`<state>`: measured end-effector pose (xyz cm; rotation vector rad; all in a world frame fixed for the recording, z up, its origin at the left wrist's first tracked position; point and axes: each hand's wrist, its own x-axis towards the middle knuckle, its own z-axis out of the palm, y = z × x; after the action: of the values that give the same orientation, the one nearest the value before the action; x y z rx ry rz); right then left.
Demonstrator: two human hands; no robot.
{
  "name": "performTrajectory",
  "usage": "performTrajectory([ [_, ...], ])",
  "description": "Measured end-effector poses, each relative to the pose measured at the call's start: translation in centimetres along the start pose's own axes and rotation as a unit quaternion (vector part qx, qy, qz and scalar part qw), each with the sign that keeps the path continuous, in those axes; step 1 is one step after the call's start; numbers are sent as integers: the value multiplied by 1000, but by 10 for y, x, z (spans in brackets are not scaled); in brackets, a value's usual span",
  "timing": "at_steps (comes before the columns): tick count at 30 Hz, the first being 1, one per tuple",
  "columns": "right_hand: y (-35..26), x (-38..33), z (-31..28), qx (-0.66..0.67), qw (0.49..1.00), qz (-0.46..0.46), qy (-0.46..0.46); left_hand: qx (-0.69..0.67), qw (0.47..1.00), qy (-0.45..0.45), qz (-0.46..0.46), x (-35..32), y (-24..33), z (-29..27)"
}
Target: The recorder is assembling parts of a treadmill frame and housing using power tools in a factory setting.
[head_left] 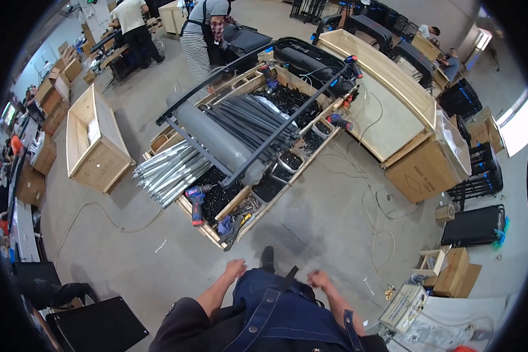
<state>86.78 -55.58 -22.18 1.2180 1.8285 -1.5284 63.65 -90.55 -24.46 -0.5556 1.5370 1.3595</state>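
My left hand [236, 268] hangs beside the blue apron [270, 308], its fingers loosely apart and holding nothing. On the apron's other side, my right hand [318, 279] is curled closed with nothing visible in it. Neither hand touches the wooden-edged workbench [270, 205] ahead. A dark rectangular metal frame [264, 145] lies across the bench, over a grey roll [208, 132], black tubes [249, 120] and silver tubes [173, 170]. A cordless drill [197, 205] rests at the bench's near left corner, near a bin of small black parts [220, 199].
An open wooden crate [100, 144] stands left on the floor, and a long crate [387, 105] with a cardboard box [422, 173] stands right. Cables [364, 182] trail over the floor. A co-worker in a striped apron [193, 50] stands behind the bench. Black panels [100, 328] lie lower left.
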Motion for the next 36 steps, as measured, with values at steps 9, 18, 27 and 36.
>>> performTrajectory([
  [9, -412, 251, -125, -183, 904, -346, 174, -180, 971, 136, 77, -14, 131, 78],
  [18, -596, 378, -108, -352, 842, -404, 57, -238, 930, 281, -3, -108, -39, 248],
  [27, -649, 365, -144, 76, 865, -60, -493, -47, 931, 340, -122, -96, 46, 381],
  [36, -625, 350, -116, -211, 875, -425, -100, -405, 850, 336, 14, -26, 152, 357],
])
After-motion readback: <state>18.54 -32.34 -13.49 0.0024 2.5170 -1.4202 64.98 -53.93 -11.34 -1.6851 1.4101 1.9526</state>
